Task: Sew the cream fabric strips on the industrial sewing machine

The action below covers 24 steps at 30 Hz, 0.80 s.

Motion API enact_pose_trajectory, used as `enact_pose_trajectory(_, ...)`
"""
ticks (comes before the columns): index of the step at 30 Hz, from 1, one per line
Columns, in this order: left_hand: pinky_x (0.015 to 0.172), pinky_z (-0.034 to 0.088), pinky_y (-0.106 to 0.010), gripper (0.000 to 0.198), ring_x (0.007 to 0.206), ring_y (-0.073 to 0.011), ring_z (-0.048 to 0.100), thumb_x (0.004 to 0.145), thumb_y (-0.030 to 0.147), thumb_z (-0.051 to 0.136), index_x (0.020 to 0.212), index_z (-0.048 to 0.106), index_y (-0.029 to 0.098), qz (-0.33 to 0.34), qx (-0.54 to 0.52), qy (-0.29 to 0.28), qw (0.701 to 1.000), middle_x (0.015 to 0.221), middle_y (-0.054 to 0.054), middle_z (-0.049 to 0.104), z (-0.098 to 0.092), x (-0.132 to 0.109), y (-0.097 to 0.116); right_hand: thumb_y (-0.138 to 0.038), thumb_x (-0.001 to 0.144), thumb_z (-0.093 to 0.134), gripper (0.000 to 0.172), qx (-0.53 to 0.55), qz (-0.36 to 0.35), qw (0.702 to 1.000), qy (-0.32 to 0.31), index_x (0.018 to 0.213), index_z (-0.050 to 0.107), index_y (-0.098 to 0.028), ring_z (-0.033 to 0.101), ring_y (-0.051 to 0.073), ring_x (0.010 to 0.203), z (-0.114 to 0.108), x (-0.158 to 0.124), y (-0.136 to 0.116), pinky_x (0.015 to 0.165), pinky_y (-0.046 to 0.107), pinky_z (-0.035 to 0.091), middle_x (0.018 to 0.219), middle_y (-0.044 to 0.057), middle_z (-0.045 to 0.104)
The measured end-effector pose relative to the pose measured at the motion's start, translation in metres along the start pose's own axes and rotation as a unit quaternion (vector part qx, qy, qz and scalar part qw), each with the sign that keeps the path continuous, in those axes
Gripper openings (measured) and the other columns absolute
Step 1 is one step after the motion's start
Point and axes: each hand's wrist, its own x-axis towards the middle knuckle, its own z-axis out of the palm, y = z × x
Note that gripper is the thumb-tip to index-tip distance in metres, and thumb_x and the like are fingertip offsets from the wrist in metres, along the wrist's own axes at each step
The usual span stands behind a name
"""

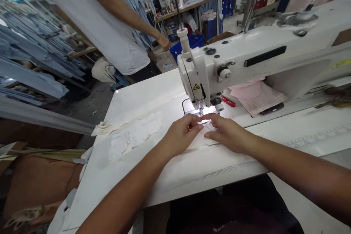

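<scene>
A small white cloth (210, 126) lies on the tabletop (153, 89) just near the needle of the sewing machine (255, 55), mostly hidden by fingers. Whether the left hand's (185, 133) grip pinches it cannot be told; the right hand's (230, 133) grip is loose, thumb and forefinger parted. The machine's right end is cut off.

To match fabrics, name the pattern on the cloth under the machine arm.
The cloth is pink checked; head view.
</scene>
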Motion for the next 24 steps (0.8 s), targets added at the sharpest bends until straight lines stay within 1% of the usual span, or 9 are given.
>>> enact_pose_trajectory(3, 0.090, 0.042, -0.038, 0.045, 0.110, -0.0245, 0.051, 0.065, 0.034, 0.073, 0.103, 0.052, 0.021, 0.058, -0.011, -0.034, 0.998, 0.119, -0.010, 0.055, -0.002, -0.001, -0.005, -0.024, 0.081, 0.053, 0.046, 0.020, -0.039, 0.999, -0.001, 0.126, 0.045, -0.026, 0.055, 0.019, 0.085, 0.001, -0.001, -0.003, 0.076, 0.035, 0.044, 0.092, 0.003, 0.059)
enact_pose_trajectory(5, 0.087, 0.043, -0.036, 0.052, 0.110, -0.0242, 0.051, 0.063, 0.030, 0.075, 0.107, 0.050, 0.022, 0.066, -0.028, -0.081, 0.994, 0.122, -0.008, 0.053, -0.003, -0.002, -0.006, -0.022, 0.081, 0.052, 0.047, 0.035, -0.047, 0.998, -0.003, 0.127, 0.044, -0.025, 0.056, 0.019, 0.087, 0.001, -0.002, -0.005, 0.077, 0.035, 0.044, 0.098, 0.005, 0.059)
enact_pose_trajectory(8, 0.071, 0.043, -0.030, 0.019, 0.083, -0.0192, 0.056, 0.070, 0.034, 0.069, 0.080, 0.057, 0.021, 0.041, 0.056, -0.108, 0.992, 0.083, 0.000, 0.060, -0.007, -0.004, -0.003, -0.025, 0.082, 0.052, 0.048, 0.042, -0.029, 0.999, -0.006, 0.128, 0.042, -0.024, 0.057, 0.019, 0.088, 0.001, -0.003, -0.007, 0.079, 0.037, 0.045, 0.103, 0.007, 0.059)
enact_pose_trajectory(10, 0.064, 0.039, -0.028, 0.032, 0.069, -0.0170, 0.051, 0.071, 0.041, 0.067, 0.055, 0.050, 0.019, 0.037, 0.129, -0.101, 0.986, 0.060, 0.002, 0.048, -0.011, -0.007, -0.001, -0.026, 0.081, 0.054, 0.049, 0.045, -0.018, 0.999, -0.004, 0.128, 0.042, -0.024, 0.058, 0.020, 0.089, 0.002, -0.003, -0.008, 0.080, 0.038, 0.046, 0.103, 0.007, 0.059)
enact_pose_trajectory(12, 0.062, 0.036, -0.027, 0.043, 0.069, -0.0170, 0.049, 0.070, 0.045, 0.067, 0.048, 0.042, 0.018, 0.042, 0.152, -0.099, 0.982, 0.056, 0.002, 0.042, -0.016, -0.011, 0.003, -0.024, 0.080, 0.056, 0.050, 0.054, -0.018, 0.998, -0.002, 0.128, 0.043, -0.025, 0.058, 0.019, 0.092, 0.003, -0.003, -0.009, 0.082, 0.037, 0.046, 0.104, 0.006, 0.059)
enact_pose_trajectory(15, 0.057, 0.033, -0.026, 0.036, 0.068, -0.0178, 0.051, 0.067, 0.047, 0.068, 0.056, 0.048, 0.019, -0.031, 0.166, -0.124, 0.978, 0.059, 0.003, 0.048, -0.025, -0.018, 0.008, -0.020, 0.080, 0.056, 0.050, 0.073, -0.020, 0.997, -0.004, 0.128, 0.043, -0.025, 0.058, 0.018, 0.091, 0.004, -0.002, -0.012, 0.082, 0.035, 0.046, 0.106, 0.006, 0.059)
enact_pose_trajectory(18, 0.055, 0.033, -0.027, 0.023, 0.067, -0.0212, 0.055, 0.068, 0.043, 0.065, 0.074, 0.060, 0.022, -0.096, 0.259, -0.117, 0.954, 0.068, 0.001, 0.059, -0.035, -0.024, 0.012, -0.019, 0.080, 0.056, 0.051, 0.061, -0.016, 0.998, -0.016, 0.129, 0.043, -0.024, 0.059, 0.018, 0.091, 0.003, -0.002, -0.014, 0.079, 0.034, 0.047, 0.106, 0.006, 0.060)
enact_pose_trajectory(21, 0.068, 0.039, -0.034, 0.016, 0.079, -0.0275, 0.058, 0.070, 0.035, 0.063, 0.080, 0.065, 0.022, -0.078, 0.371, -0.056, 0.924, 0.078, -0.005, 0.065, -0.039, -0.024, 0.013, -0.018, 0.081, 0.055, 0.052, 0.039, -0.025, 0.999, -0.019, 0.131, 0.041, -0.024, 0.058, 0.020, 0.095, 0.003, -0.002, -0.014, 0.077, 0.034, 0.047, 0.107, 0.007, 0.061)
enact_pose_trajectory(24, 0.084, 0.040, -0.040, 0.030, 0.098, -0.0295, 0.055, 0.066, 0.039, 0.068, 0.091, 0.065, 0.022, 0.008, 0.310, -0.015, 0.951, 0.099, -0.008, 0.065, -0.029, -0.019, 0.009, -0.018, 0.081, 0.055, 0.052, 0.023, -0.046, 0.999, -0.013, 0.130, 0.041, -0.024, 0.057, 0.021, 0.102, 0.005, -0.001, -0.010, 0.079, 0.033, 0.046, 0.113, 0.007, 0.060)
